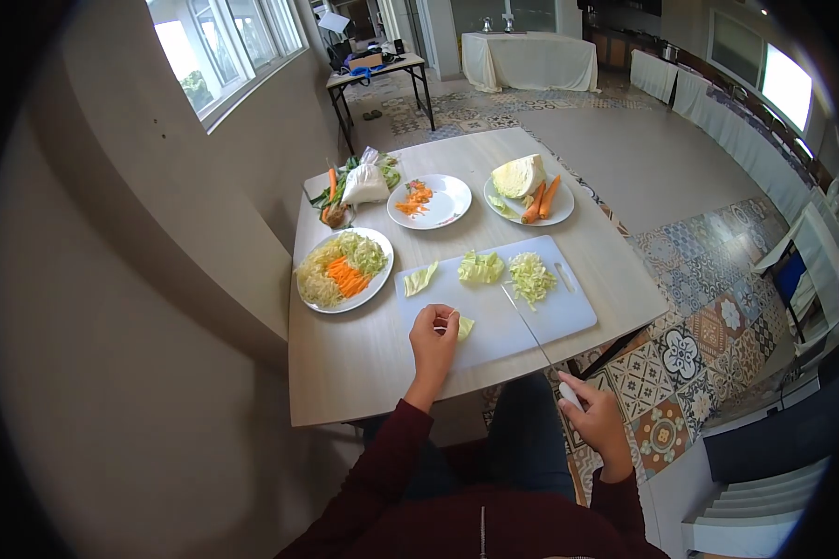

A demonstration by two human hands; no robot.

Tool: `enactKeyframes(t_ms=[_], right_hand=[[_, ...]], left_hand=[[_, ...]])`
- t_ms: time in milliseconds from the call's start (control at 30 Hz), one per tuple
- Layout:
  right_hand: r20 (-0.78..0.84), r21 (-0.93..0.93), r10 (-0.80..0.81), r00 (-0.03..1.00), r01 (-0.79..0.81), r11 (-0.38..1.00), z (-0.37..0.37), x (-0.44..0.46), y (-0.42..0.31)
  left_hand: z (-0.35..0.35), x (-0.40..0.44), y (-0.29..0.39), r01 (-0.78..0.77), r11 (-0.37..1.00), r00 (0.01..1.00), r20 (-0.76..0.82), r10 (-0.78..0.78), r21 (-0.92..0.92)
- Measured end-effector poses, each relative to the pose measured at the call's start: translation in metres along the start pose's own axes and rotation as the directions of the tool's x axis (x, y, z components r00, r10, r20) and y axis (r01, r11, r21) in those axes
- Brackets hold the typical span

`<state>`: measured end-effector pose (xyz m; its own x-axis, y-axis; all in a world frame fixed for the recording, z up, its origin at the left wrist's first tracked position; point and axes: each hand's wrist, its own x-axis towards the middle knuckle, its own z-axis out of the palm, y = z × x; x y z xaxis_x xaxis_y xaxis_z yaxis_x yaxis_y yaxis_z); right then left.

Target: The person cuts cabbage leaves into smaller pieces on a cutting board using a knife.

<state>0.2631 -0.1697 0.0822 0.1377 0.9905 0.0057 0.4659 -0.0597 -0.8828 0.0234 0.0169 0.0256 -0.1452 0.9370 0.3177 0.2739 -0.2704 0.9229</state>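
My right hand (595, 415) grips the white handle of a kitchen knife (529, 326), its blade slanting up over the white cutting board (503, 349). Over the board's near left part, my left hand (434, 343) has its fingers pinched together. A small cabbage leaf piece (467, 327) shows right beside those fingers; whether they hold it is unclear. Farther up the board are a cabbage strip (420, 279), a stack of cabbage leaves (481, 267) and a heap of shredded cabbage (531, 279), which is near the knife tip.
A plate (389, 244) of shredded vegetables stands left of the board. Behind it are a plate (453, 200) with orange shreds, a plate (564, 216) holding a cabbage chunk (518, 175) and carrots (549, 197), and a white bag (365, 184) among vegetables. A wall borders the table's left.
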Motion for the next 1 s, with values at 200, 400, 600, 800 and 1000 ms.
enactKeyframes(t_ms=[200,400,600,800,1000], right_hand=[[-0.059,-0.001,-0.092,0.994,0.092,0.996,0.002,-0.002,0.014],[0.000,-0.069,0.100,0.995,-0.100,0.993,-0.008,-0.004,-0.009],[0.004,-0.054,0.042,0.999,-0.042,0.998,-0.002,0.000,0.000],[-0.001,-0.054,-0.031,1.000,0.031,0.998,0.002,0.001,0.004],[-0.019,-0.052,-0.082,0.996,0.081,0.995,0.005,-0.005,0.004]], left_hand=[[0.027,0.012,0.008,0.116,0.871,0.993,0.031,-0.115,-0.477],[0.020,0.007,-0.004,0.224,0.838,0.969,0.026,-0.244,-0.498],[-0.013,0.000,-0.019,0.178,0.984,0.984,-0.019,-0.178,-0.013],[-0.028,-0.012,0.000,-0.068,0.798,0.995,-0.016,0.097,0.599],[-0.025,-0.006,0.002,-0.400,0.796,0.916,0.227,0.331,0.455]])
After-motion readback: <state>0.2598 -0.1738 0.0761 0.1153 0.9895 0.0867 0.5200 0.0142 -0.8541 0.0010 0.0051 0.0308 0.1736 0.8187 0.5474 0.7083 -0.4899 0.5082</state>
